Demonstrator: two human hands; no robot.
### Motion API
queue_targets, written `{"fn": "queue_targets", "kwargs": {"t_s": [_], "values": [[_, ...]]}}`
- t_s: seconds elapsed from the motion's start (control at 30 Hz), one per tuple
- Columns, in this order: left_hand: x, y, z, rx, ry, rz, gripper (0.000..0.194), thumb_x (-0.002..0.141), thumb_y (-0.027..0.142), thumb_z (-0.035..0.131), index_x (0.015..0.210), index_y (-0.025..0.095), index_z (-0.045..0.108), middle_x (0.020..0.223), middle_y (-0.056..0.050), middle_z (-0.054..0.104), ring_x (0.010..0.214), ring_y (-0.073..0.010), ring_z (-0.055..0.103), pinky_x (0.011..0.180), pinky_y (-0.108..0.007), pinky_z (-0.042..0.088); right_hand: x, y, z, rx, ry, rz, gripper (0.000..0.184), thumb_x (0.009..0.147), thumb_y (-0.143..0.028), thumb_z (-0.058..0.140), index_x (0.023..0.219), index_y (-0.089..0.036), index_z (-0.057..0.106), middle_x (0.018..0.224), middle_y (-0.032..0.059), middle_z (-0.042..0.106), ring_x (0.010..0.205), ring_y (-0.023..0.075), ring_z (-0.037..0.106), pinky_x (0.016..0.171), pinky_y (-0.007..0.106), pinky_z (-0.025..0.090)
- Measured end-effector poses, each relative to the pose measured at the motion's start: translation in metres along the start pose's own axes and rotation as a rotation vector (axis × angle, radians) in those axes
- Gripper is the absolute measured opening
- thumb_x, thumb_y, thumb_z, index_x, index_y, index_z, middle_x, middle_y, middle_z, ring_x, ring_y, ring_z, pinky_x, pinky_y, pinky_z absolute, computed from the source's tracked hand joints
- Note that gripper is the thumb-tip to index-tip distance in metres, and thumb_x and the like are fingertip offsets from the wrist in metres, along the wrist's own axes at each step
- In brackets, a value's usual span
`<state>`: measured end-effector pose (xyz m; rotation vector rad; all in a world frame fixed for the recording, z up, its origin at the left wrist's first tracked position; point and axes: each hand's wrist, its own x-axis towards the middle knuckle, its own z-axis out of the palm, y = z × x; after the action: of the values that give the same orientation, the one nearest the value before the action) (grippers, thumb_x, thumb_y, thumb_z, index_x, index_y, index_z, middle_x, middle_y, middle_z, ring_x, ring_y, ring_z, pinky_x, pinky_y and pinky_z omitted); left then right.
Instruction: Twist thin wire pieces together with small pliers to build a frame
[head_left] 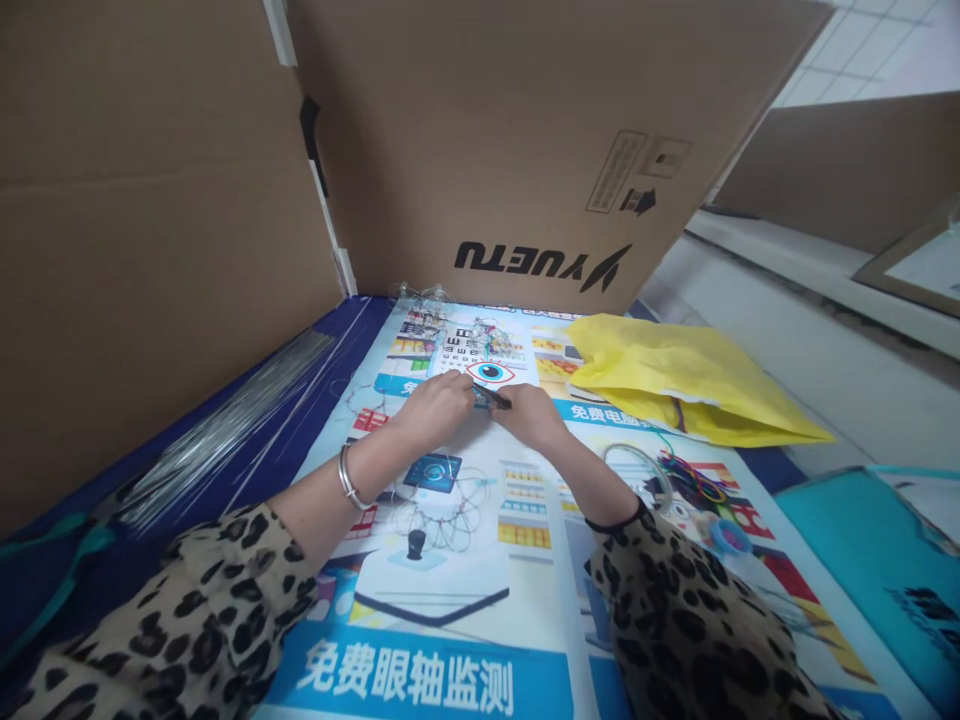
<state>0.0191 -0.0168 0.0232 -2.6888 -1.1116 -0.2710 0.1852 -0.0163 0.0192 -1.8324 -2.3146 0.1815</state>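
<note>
My right hand is closed around small dark pliers, whose tip points left toward my other hand. My left hand is closed in a pinch right at that tip. What it pinches is too small to make out. Both hands are above a printed poster on the table. Below them on the poster lies a looped, thin wire shape. Beyond them rest more tangled wire pieces with small beads.
A bundle of straight silver wires and a teal-handled tool lie left. On the right are a yellow bag, coloured cords, a tape roll and a teal packet. Cardboard walls stand behind and left.
</note>
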Motion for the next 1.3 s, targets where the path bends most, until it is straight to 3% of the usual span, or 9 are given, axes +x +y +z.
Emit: {"fn": "queue_targets", "kwargs": {"t_s": [0.23,0.77,1.17,1.3], "values": [[0.000,0.003,-0.003,0.005,-0.061,-0.034,0.017,0.078,0.008,0.043,0.083,0.012,0.059,0.087,-0.009,0.055,0.088,-0.0200,0.051,0.070,-0.030,0.044,0.000,-0.004,0.000,-0.057,0.011,0.078,0.021,0.076,-0.029,0.047,0.085,-0.021,0.064,0.086,0.0064,0.066,0.075,0.0180,0.058,0.056,0.024,0.032],[0.002,0.001,0.001,-0.016,-0.100,-0.102,0.022,0.078,0.009,0.040,0.085,0.014,0.060,0.085,-0.009,0.056,0.085,-0.0198,0.052,0.068,-0.029,0.042,-0.002,-0.013,0.000,-0.086,0.044,0.103,0.021,0.078,-0.029,0.046,0.089,-0.022,0.062,0.087,0.0073,0.065,0.078,0.0197,0.058,0.062,0.027,0.036],[0.003,-0.005,0.002,-0.102,-0.008,-0.280,0.026,0.080,0.015,0.035,0.080,0.017,0.061,0.081,-0.006,0.057,0.075,-0.0171,0.056,0.060,-0.026,0.039,-0.005,-0.016,-0.003,0.277,0.133,0.181,0.016,0.070,-0.023,0.051,0.079,-0.023,0.064,0.074,-0.0012,0.066,0.069,0.0136,0.057,0.057,0.021,0.036],[0.003,-0.003,0.001,-0.082,-0.026,-0.292,0.024,0.078,0.014,0.037,0.081,0.016,0.061,0.082,-0.007,0.057,0.075,-0.0180,0.056,0.060,-0.027,0.040,-0.004,-0.014,-0.002,0.282,0.120,0.175,0.018,0.069,-0.024,0.052,0.082,-0.023,0.065,0.076,-0.0005,0.066,0.070,0.0142,0.058,0.058,0.021,0.037]]}}
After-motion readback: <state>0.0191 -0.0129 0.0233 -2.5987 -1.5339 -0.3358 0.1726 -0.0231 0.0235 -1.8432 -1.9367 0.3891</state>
